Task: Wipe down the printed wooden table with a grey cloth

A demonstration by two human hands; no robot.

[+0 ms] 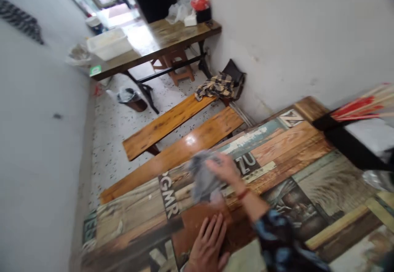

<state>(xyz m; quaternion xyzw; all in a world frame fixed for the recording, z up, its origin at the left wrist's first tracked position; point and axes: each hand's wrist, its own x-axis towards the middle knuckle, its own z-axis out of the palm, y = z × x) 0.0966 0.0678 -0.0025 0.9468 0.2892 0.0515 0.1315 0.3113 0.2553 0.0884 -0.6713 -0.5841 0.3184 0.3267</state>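
Note:
My right hand point(224, 168) presses a crumpled grey cloth point(202, 179) onto the table top point(295, 148), which is printed with patchwork wood planks and letters. A red band circles that wrist, and a dark blue patterned sleeve point(278, 239) covers the forearm. My left hand point(209, 243) lies flat on the table near its front edge, fingers together, just below the cloth and holding nothing. The whole view is tilted and blurred.
A black holder with red-tipped chopsticks point(353, 109) stands at the table's right end. Two wooden benches point(172, 120) run beside the table, with a checked cloth point(215, 86) at one end. Farther back a second table point(166, 38) carries a white tub point(107, 44) and bags. A bin point(132, 98) sits on the floor.

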